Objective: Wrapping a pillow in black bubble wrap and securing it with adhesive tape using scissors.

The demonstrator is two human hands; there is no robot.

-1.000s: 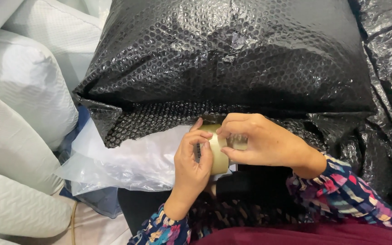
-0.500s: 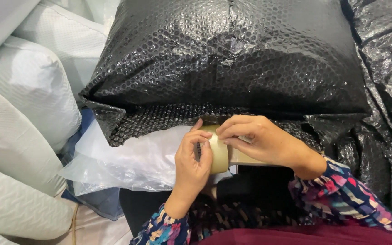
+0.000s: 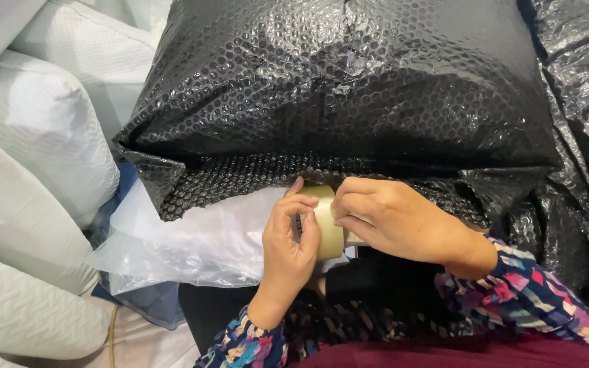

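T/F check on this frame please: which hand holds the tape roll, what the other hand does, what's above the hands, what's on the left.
1. The left hand grips the roll of tan tape. True.
2. The right hand rests flat on the white pillows. False: its fingertips pinch at the roll.
3. A bundle in black bubble wrap lies above the hands. True.
4. The pillows at left are red. False: the white pillows are pale, textured.
5. Clear plastic film lies left of the hands. True.
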